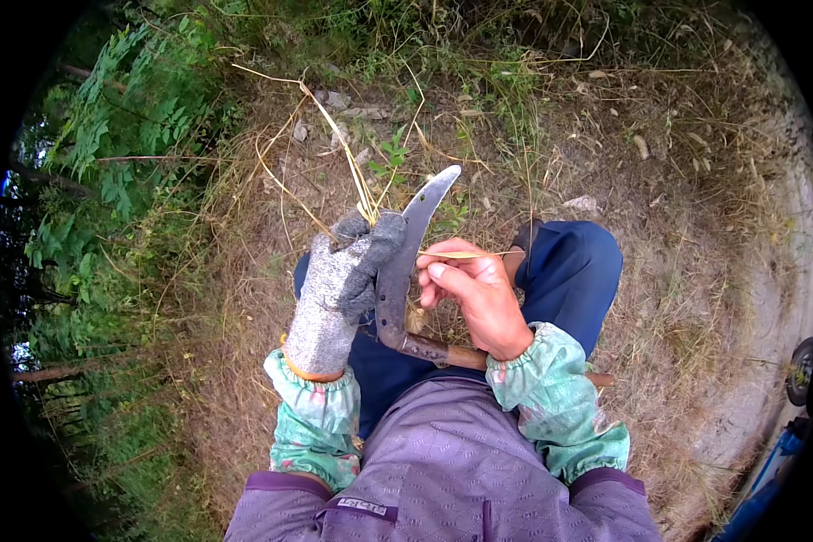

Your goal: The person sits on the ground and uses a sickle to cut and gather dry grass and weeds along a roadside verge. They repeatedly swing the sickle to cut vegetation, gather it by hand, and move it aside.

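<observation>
My left hand [352, 278], in a grey knitted work glove with dark coated fingers, grips a small bunch of dry straw stalks [353, 166] that fan out beyond the fist. Against its fingers rests the curved blade of a sickle [406, 251], tip pointing away from me. The sickle's wooden handle [467, 357] runs rightward across my lap and passes under my right forearm. Bare and just right of the blade, my right hand [471, 284] pinches a dry grass blade [464, 255] between thumb and fingers. Whether the left fingers also hold the sickle is unclear.
Dry grass and bare soil [244, 379] surround my bent legs in blue trousers [572, 271]. Stones [366, 112] lie ahead. Leafy green plants [122, 115] crowd the left. At far right are a pale path [752, 406] and a wheel [801, 371] of a partly visible vehicle.
</observation>
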The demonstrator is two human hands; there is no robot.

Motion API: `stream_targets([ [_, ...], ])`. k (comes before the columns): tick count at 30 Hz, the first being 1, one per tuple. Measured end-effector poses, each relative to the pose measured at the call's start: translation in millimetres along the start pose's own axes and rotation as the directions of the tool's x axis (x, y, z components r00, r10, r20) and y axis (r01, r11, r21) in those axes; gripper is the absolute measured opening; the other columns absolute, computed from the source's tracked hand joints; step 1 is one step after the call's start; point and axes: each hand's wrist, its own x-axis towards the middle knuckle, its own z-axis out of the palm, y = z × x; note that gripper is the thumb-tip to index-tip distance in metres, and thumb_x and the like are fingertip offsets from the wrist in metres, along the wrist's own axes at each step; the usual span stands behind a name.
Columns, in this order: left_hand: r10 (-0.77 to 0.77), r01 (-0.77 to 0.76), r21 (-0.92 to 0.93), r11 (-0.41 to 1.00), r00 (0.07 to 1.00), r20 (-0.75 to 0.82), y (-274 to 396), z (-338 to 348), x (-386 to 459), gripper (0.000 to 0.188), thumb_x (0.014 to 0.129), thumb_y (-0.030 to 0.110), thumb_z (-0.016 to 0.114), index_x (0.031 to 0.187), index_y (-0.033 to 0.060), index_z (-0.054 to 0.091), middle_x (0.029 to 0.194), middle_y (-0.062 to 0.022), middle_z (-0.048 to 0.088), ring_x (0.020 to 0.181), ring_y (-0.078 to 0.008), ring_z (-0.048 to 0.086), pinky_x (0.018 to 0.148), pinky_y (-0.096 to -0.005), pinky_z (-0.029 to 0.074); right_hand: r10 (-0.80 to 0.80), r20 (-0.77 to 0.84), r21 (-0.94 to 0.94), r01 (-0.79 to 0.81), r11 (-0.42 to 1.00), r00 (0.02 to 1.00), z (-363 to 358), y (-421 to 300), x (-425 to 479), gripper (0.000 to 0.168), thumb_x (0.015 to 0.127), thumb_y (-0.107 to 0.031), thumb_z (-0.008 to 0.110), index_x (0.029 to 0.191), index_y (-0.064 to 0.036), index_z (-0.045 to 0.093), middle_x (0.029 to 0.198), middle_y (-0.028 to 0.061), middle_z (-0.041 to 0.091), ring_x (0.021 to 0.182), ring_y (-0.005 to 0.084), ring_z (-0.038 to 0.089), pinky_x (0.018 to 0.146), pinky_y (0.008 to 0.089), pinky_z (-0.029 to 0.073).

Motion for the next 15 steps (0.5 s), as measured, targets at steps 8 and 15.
stream_targets([
  [8,0.012,-0.012,-0.016,1.0,1.0,0.012,1,2,-2,0.014,0.089,0.014,0.071,0.098,0.0042,0.067,0.088,-0.0035,0.07,0.074,-0.0094,0.065,0.062,-0.0236,0.05,-0.021,0.008,0.027,0.021,0.999,1.0,-1,0,0,0.015,0.094,-0.006,0.059,0.106,0.001,0.065,0.089,0.0063,0.065,0.075,0.0123,0.064,0.066,0.0259,0.051],
  [15,0.061,-0.062,0.027,0.998,0.998,0.012,-4,-5,2,0.018,0.091,0.013,0.068,0.104,0.0008,0.067,0.093,-0.0045,0.069,0.084,-0.0113,0.066,0.074,-0.0255,0.052,-0.135,0.05,-0.506,0.141,0.851,0.99,-19,-12,-33,0.021,0.093,-0.016,0.065,0.103,0.002,0.063,0.087,0.0048,0.061,0.073,0.0125,0.061,0.067,0.0262,0.049],
])
